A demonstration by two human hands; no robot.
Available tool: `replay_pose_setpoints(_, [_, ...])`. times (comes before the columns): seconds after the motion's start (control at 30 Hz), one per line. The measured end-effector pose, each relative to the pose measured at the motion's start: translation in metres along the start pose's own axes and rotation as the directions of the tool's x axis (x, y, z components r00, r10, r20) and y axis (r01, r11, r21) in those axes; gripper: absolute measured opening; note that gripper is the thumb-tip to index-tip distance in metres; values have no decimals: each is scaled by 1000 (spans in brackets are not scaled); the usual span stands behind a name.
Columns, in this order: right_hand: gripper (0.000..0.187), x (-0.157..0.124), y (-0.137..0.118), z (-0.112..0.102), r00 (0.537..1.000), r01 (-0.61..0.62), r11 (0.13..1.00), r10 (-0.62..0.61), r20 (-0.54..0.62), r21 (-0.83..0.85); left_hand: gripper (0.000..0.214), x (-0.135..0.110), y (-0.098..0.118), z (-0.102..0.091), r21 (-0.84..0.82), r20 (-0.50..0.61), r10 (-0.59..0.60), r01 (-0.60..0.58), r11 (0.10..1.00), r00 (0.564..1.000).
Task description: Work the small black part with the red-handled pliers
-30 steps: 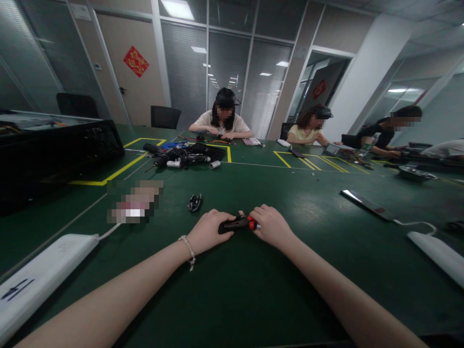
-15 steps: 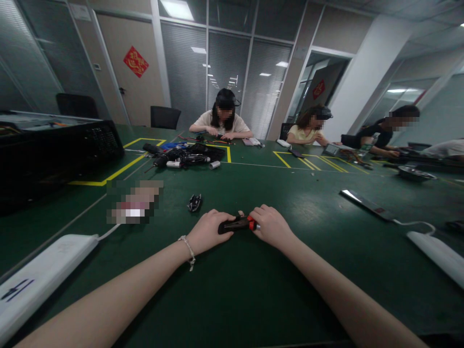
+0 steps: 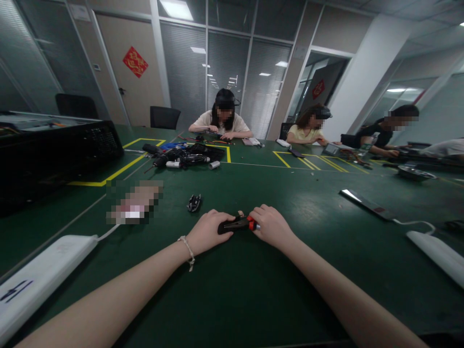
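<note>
Over the green table, a pair of pliers (image 3: 251, 223) with red-and-black handles lies in the closed fingers of my right hand (image 3: 272, 227). Its dark jaws point left and meet a small black part (image 3: 224, 227). My left hand (image 3: 209, 232) pinches that part between thumb and fingers. What kind of part it is, I cannot make out, since the fingers cover some of it. A tiny pinkish-brown bit (image 3: 241, 213) shows just behind the jaws. Beyond my left hand lies a small black-and-silver component (image 3: 194, 203), touched by neither hand.
A large black computer case (image 3: 65, 154) stands at the left. A pile of tools and cables (image 3: 184, 154) lies farther back. White power banks (image 3: 50, 266) and a phone (image 3: 366, 205) lie at the sides. Several people (image 3: 223, 118) sit across the table.
My hands, the pliers and the black part stay in nearly the same position. The person opposite has shifted their hands slightly.
</note>
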State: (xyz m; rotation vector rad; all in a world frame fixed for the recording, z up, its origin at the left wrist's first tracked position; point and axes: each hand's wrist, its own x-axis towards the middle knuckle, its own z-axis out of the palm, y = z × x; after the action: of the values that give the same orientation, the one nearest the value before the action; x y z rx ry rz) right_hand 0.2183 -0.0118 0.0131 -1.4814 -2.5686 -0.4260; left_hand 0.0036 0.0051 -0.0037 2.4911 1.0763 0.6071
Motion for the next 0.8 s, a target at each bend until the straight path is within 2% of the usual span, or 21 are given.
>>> replay_pose_setpoints(0.4, [16, 0, 1, 2, 1000, 12, 1000, -13, -18, -16, 38, 0, -1, 1, 12, -3, 0, 0, 1000, 1000])
replay_pose_setpoints(0.8, [22, -3, 1, 4, 999, 5, 999, -3, -37, 39, 37, 0, 0, 0, 5, 9, -22, 22, 1000, 1000])
